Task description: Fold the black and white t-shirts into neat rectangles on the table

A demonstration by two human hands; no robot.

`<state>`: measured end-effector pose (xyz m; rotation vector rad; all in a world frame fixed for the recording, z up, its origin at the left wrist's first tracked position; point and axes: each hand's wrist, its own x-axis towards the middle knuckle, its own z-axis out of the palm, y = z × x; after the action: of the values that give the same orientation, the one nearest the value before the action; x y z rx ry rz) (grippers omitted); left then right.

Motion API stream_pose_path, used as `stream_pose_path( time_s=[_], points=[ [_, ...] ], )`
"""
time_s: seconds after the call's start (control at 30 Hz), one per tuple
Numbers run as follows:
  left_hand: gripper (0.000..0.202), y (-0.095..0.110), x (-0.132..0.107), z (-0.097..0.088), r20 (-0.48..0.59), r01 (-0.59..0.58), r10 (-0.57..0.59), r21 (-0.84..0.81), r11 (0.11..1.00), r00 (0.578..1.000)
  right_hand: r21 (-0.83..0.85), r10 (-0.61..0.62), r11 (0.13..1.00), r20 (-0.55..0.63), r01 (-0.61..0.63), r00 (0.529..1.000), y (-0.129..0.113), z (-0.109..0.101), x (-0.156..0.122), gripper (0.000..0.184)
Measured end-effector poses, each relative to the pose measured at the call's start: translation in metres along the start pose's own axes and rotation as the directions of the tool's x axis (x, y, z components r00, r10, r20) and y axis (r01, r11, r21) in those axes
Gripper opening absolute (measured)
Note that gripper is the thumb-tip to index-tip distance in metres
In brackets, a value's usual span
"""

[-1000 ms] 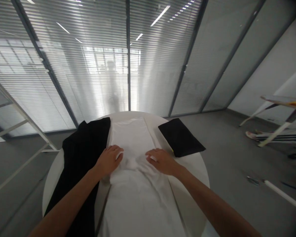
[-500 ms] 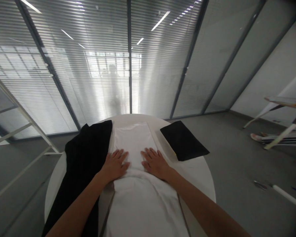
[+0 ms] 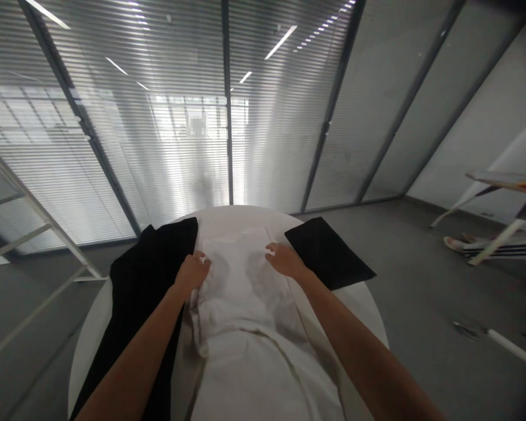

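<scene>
A long piece of white cloth (image 3: 239, 272) lies lengthwise over the table, wrinkled and raised in soft folds in its middle. My left hand (image 3: 194, 271) is closed at its left edge, the fingers pinching the fabric. At the opposite edge, my right hand (image 3: 284, 259) also has its fingers curled onto the cloth in a pinch. Black cloth (image 3: 146, 292) is spread along the left, partly under my left forearm. To the right of my right hand lies a flat black rectangular piece (image 3: 331, 251); what it is made of I cannot tell.
Everything rests on a round white table (image 3: 372, 318). A white metal frame (image 3: 48, 216) stands at the left. Behind are glass panels with blinds (image 3: 272, 146). On the right are another table (image 3: 504, 181), a person's foot (image 3: 453, 242) and a white rod (image 3: 512, 348) on the floor.
My hands lay flat with fingers spread; now they have moved outward and forward and closed on the cloth's two edges. The white cloth has become more rumpled and lifted.
</scene>
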<state>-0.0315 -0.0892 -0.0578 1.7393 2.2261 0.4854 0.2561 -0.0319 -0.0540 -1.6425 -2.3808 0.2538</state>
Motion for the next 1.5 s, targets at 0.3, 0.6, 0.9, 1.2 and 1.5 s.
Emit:
stream_pose_path(
  time_s=[0.3, 0.6, 0.9, 1.2, 1.5],
  points=[
    [0.052, 0.000, 0.061, 0.018, -0.053, 0.121, -0.126, -0.097, 0.988, 0.991, 0.049, 0.210, 0.977, -0.046, -0.208, 0.977, 0.013, 0.035, 0.059, 0.050],
    [0.051, -0.011, 0.094, 0.022, -0.102, 0.066, -0.128, -0.471, 0.879, 0.987, 0.385, 0.271, 0.893, -0.040, -0.236, 0.962, 0.027, 0.036, 0.098, 0.039],
    [0.060, -0.013, 0.092, 0.011, 0.036, 0.127, -0.171, -0.817, 0.562, 0.985, 0.680, 0.359, 0.698, -0.061, -0.224, 0.931, 0.023, 0.026, 0.097, 0.034],
    [0.046, -0.003, 0.084, 0.007, 0.143, 0.173, -0.099, -0.856, 0.487, 0.985, 0.793, 0.413, 0.563, -0.026, -0.233, 0.910, 0.016, 0.026, 0.097, 0.034],
    [0.060, 0.004, 0.088, 0.001, -0.192, -0.172, -0.059, -0.952, 0.252, 0.980, 0.961, 0.466, 0.275, -0.101, -0.036, 0.879, 0.024, 0.014, 0.110, 0.059]
  ],
)
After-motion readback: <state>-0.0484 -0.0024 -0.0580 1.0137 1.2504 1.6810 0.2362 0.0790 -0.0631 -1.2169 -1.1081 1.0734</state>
